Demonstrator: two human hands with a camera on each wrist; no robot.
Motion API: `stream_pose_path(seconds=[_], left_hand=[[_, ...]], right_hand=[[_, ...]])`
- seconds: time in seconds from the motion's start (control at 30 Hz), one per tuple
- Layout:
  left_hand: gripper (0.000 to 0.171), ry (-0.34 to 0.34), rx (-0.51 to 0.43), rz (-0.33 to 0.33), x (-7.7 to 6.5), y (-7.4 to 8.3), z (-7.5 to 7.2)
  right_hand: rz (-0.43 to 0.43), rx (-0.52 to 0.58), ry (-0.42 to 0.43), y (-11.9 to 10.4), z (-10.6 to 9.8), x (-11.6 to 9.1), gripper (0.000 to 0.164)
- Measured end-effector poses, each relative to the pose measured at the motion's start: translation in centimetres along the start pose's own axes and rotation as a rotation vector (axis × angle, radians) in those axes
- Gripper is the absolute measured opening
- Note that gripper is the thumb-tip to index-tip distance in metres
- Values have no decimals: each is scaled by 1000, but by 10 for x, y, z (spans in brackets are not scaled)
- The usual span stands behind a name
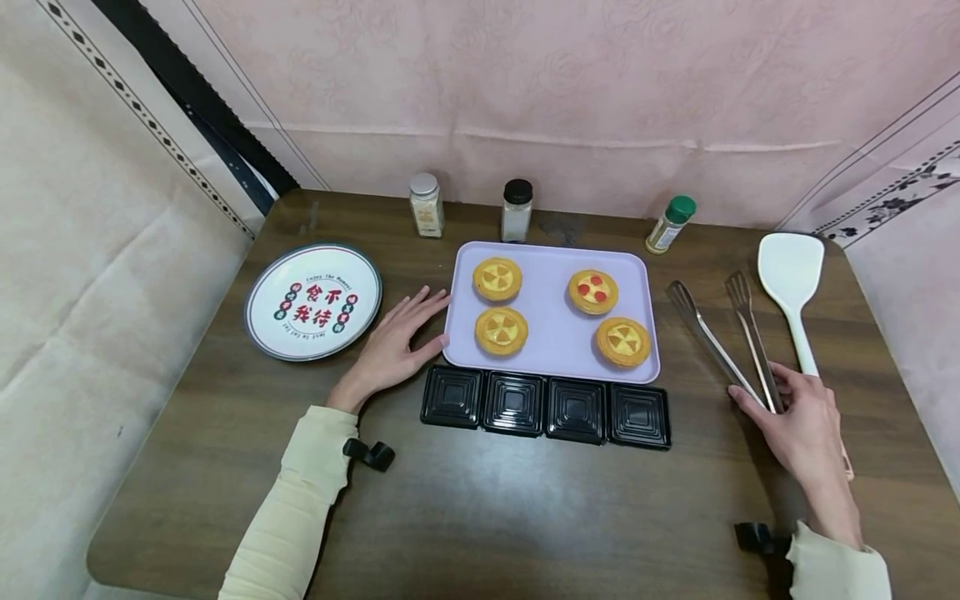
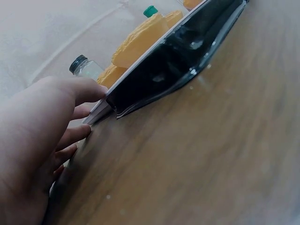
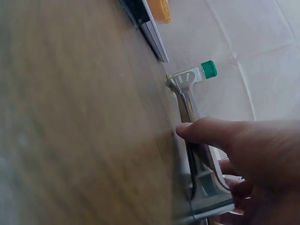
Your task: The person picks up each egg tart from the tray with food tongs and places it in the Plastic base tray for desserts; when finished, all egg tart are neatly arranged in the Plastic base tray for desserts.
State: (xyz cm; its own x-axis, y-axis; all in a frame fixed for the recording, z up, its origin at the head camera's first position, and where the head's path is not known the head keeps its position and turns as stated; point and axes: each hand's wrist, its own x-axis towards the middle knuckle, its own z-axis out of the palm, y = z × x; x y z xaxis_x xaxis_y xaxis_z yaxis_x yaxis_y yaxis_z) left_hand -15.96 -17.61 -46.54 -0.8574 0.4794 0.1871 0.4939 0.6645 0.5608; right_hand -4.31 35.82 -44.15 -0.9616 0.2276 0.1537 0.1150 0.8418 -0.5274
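Observation:
My right hand grips metal tongs near the joined end, thumb on one arm and fingers on the other. The tongs' arms stand spread, with their tips pointing toward the back. At the lilac tray, my left hand has its fingers extended, thumb and fingertips right at the left edge. Four small tarts lie on that tray; one tart has red pieces on top, while the others, such as the front-right tart, show yellow wedges. Across the tray's front edge runs a black four-section mold.
A round white plate with red lettering lies left of my left hand. Behind the tray stand a white-capped shaker, a black-capped shaker and a green-capped bottle. A white spatula lies beyond the tongs, partly behind my right hand.

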Motion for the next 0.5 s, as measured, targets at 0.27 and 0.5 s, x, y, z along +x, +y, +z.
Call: stream_pose_path(seconds=[0.27, 0.5], left_hand=[[61, 2, 7, -2, 0, 2, 0], [61, 3, 7, -5, 0, 1, 0]], right_hand=[[69, 59, 67, -2, -1, 0, 61], [80, 73, 42, -2, -2, 1, 61]])
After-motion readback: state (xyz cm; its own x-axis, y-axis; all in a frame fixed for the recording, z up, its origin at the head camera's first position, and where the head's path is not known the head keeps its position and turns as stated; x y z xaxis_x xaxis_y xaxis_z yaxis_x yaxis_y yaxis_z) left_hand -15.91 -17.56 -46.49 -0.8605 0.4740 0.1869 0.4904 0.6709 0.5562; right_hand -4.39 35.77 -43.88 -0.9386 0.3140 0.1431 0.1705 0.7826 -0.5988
